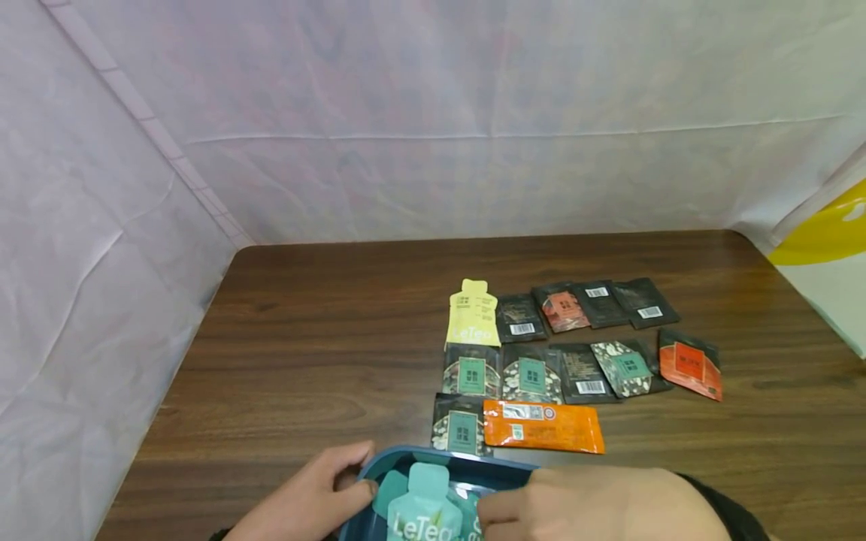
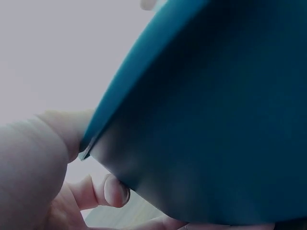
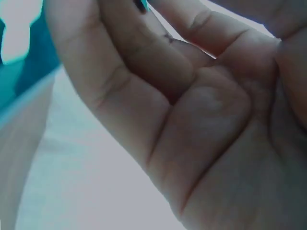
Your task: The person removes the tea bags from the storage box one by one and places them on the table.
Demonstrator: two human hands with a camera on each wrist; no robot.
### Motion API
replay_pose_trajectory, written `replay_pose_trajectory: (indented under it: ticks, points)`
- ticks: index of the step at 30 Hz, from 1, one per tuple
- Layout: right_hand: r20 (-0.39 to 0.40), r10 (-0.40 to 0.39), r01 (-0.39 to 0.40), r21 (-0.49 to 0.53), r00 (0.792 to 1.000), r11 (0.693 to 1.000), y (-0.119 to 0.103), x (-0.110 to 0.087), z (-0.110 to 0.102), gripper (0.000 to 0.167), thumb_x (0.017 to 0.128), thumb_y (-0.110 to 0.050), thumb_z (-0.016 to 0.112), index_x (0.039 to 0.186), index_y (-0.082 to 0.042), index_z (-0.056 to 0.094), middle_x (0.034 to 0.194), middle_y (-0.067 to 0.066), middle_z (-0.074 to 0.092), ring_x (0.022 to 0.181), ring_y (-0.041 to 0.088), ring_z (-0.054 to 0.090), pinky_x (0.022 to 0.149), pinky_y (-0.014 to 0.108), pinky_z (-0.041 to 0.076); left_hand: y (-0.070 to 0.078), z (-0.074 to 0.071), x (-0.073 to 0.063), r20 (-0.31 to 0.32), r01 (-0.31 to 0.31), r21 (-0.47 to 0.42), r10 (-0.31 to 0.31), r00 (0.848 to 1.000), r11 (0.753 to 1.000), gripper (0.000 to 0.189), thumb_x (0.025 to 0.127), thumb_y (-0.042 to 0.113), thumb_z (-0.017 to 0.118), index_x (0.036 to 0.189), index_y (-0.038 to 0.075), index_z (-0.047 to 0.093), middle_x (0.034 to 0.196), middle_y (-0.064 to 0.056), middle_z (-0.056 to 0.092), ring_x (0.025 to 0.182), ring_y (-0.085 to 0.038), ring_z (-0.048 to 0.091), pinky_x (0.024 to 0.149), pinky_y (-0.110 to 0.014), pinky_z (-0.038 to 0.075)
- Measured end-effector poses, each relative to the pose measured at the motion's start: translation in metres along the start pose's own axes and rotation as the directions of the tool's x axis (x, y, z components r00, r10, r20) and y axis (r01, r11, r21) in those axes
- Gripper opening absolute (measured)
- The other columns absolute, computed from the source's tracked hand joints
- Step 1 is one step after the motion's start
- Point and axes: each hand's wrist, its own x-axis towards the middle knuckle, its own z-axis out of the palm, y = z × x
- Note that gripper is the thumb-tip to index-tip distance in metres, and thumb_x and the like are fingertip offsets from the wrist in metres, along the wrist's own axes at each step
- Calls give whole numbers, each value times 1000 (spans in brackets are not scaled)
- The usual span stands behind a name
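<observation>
A dark blue plastic bin (image 1: 501,472) stands at the table's near edge, cut off by the bottom of the head view. My left hand (image 1: 318,488) grips its left side; the left wrist view shows the thumb at the rim of the bin (image 2: 216,120) and fingers below. Inside lie teal spouted-shape pouches (image 1: 426,507) marked LeTea. Over the bin's right side reaches my right hand (image 1: 595,500), its fingertips hidden inside in the head view. In the right wrist view the fingers of the right hand (image 3: 192,105) bend inward; whether they hold anything is unclear.
Beyond the bin, flat sachets lie in rows: a yellow LeTea pouch (image 1: 473,314), black sachets such as one with a green label (image 1: 532,374), a red-and-black sachet (image 1: 690,364) and an orange packet (image 1: 543,427). White sheeting (image 1: 473,188) encloses the wooden table (image 1: 304,323).
</observation>
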Motion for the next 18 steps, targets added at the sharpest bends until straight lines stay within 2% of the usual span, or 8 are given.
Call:
replay_pose_trajectory:
  ticks: [2,3,7,11,13,15,17,18]
  points:
    - [-105,-73,62,-102,992,993,-1,-5,-5,9,98,-24,57,103,-22,64,92,-13,54,83,-9,44,70,-1,32,0,0,0,2,-2,-6,2,1000,1000,17,95,12,53,83,4,44,64,2,35,52,-13,34,49,-26,33]
    - [-138,-75,62,-100,988,993,-2,-9,-8,8,98,-22,57,101,-23,64,91,-14,55,85,-8,46,71,-1,33,0,0,0,3,-3,-9,3,1000,1000,17,95,12,53,83,4,44,64,2,35,52,-13,34,49,-26,33]
    - [-256,9,-14,-19,967,1000,-4,-27,-22,10,98,-16,58,104,-21,63,97,-14,56,87,-9,50,76,2,38,1,-1,-1,14,-16,-23,16,1000,1000,17,95,13,53,84,4,45,64,2,37,52,-12,36,49,-25,34]
    - [-408,75,-90,-18,910,996,-9,-51,-34,18,96,-10,61,110,-21,61,103,-15,58,86,-9,53,77,7,44,1,-2,-1,29,-26,-32,27,999,999,17,96,13,53,84,4,45,65,3,37,53,-11,36,50,-24,35]
    - [-480,114,-149,-35,870,988,-11,-64,-39,22,94,-8,63,112,-20,60,106,-16,59,84,-7,55,74,7,45,0,-2,-1,31,-25,-33,26,999,999,17,96,13,53,84,5,45,65,3,36,52,-11,35,50,-25,34]
    - [-554,195,-251,-25,809,968,-12,-78,-44,29,90,-8,68,116,-20,60,108,-15,61,81,-7,57,71,8,46,0,-2,0,27,-26,-30,27,999,999,17,96,13,53,84,4,44,65,2,36,52,-12,33,51,-25,34]
    - [-627,282,-381,-25,726,924,-10,-92,-47,44,83,-2,75,119,-19,59,110,-14,63,79,-5,59,69,9,47,0,-2,0,18,-26,-22,26,999,999,16,95,12,53,84,3,45,65,2,36,53,-12,32,51,-26,33]
    - [-662,331,-459,-22,672,888,-8,-99,-46,51,79,0,77,122,-20,58,111,-14,63,78,-4,60,69,10,48,0,-2,0,11,-25,-12,25,1000,1000,15,94,12,53,84,3,46,65,2,36,53,-12,33,51,-26,33]
